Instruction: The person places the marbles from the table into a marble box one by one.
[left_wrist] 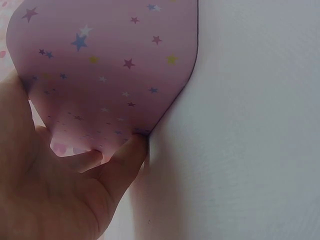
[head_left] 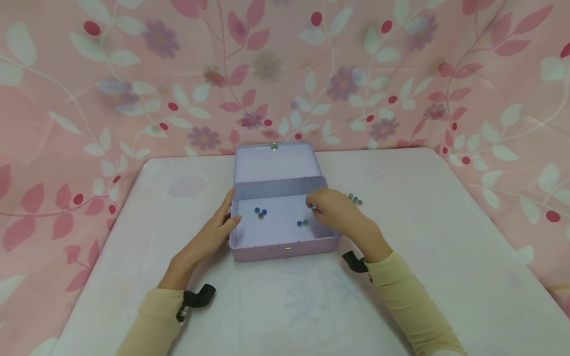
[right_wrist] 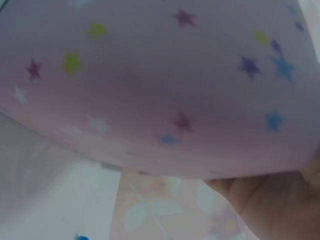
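A lilac tin box [head_left: 262, 253] with a star print stands on the table, its hinged lid [head_left: 277, 163] raised at the back. My left hand [head_left: 218, 230] holds the box's left side, thumb over the rim and fingers along the outer wall. Over the right part of the box, my right hand [head_left: 336, 210] reaches in past the right wall and pinches a small glass marble [head_left: 313, 206] low over the floor. Inside lie blue and brown marbles [head_left: 261, 216] at the left, and a pair of marbles [head_left: 300, 224] nearer the right hand.
Outside the box, just beyond the right hand, several marbles [head_left: 355, 200] lie together on the white-covered table [head_left: 423, 237]. Pink floral cloth [head_left: 285, 74] hangs behind the table. A dark wrist camera [head_left: 200, 295] juts inward from the left sleeve, another camera [head_left: 354, 262] from the right.
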### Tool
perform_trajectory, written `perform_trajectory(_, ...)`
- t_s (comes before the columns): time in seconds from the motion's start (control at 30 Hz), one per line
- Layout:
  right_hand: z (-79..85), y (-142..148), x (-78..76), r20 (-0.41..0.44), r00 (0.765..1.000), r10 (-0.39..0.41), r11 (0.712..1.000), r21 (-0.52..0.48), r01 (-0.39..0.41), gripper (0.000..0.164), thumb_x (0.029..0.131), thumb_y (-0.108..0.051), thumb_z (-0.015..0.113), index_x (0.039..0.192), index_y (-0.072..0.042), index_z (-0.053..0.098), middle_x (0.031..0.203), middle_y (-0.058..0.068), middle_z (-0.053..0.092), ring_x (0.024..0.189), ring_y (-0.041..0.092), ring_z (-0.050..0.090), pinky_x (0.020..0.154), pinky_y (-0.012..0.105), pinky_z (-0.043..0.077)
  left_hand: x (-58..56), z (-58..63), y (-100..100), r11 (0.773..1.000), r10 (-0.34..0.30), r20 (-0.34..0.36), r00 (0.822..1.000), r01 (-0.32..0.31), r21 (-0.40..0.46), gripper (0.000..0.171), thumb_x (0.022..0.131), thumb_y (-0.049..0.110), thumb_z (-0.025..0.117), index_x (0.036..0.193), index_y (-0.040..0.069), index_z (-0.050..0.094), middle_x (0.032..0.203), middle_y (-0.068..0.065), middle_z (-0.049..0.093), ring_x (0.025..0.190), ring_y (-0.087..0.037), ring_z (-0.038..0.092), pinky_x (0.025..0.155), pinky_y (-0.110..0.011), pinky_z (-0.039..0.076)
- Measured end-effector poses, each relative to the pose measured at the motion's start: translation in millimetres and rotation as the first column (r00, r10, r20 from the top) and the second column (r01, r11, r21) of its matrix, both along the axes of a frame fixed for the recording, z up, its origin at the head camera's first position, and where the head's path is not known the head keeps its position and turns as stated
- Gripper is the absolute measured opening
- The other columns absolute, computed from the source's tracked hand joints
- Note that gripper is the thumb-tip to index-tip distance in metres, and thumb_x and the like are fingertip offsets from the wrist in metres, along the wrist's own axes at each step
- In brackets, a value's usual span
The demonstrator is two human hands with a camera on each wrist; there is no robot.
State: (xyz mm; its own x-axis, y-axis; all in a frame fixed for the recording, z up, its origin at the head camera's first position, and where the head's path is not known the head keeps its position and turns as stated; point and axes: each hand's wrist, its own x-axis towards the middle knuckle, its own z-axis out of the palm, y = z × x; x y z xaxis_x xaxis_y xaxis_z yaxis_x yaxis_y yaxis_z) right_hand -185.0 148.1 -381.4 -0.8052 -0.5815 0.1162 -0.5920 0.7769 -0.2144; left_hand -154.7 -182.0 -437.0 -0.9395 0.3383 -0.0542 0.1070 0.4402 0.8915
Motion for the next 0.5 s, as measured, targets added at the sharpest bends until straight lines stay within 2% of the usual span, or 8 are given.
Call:
perform_trajectory(0.2,-11.5,-5,-2.3,-0.034,0.998,0.043,0.997,0.061,-0.041,0.013,0.086,0.0,0.069,0.096,-0.008,0.074,0.092,0.002,0.073,0.086,0.019,0.068,0.079,0.036,0.055,-0.7,-0.4,0,1.0,-0.004,-0.004,1.0,0.004,0.008,0.072,0.105,0.035,0.044,0.157,0.046,-0.005,0.168,0.01,-0.006,0.154,-0.041,0.01,0.119,-0.065,0.019)
perform_trajectory(0.37,-18.8,-11,-3.7,-0.08,0.996,0.035,0.988,0.152,-0.023,0.01,0.083,-0.003,0.075,0.088,-0.011,0.076,0.085,0.002,0.075,0.077,0.017,0.066,0.077,0.034,0.049,-0.8,-0.7,0,1.0,-0.002,0.0,1.0,0.002,0.011,0.072,0.105,0.032,0.044,0.156,0.046,-0.005,0.168,0.01,-0.006,0.153,-0.043,0.011,0.117,-0.066,0.021)
perform_trajectory(0.5,-20.1,-13,-2.6,-0.097,0.995,0.023,0.983,0.181,-0.006,0.007,0.082,-0.005,0.076,0.085,-0.012,0.076,0.08,0.001,0.074,0.071,0.016,0.062,0.072,0.032,0.045,-1.1,-1.4,0,1.0,-0.001,-0.004,1.0,0.001,0.014,0.072,0.105,0.033,0.044,0.156,0.047,-0.005,0.168,0.011,-0.006,0.154,-0.041,0.009,0.118,-0.065,0.019)
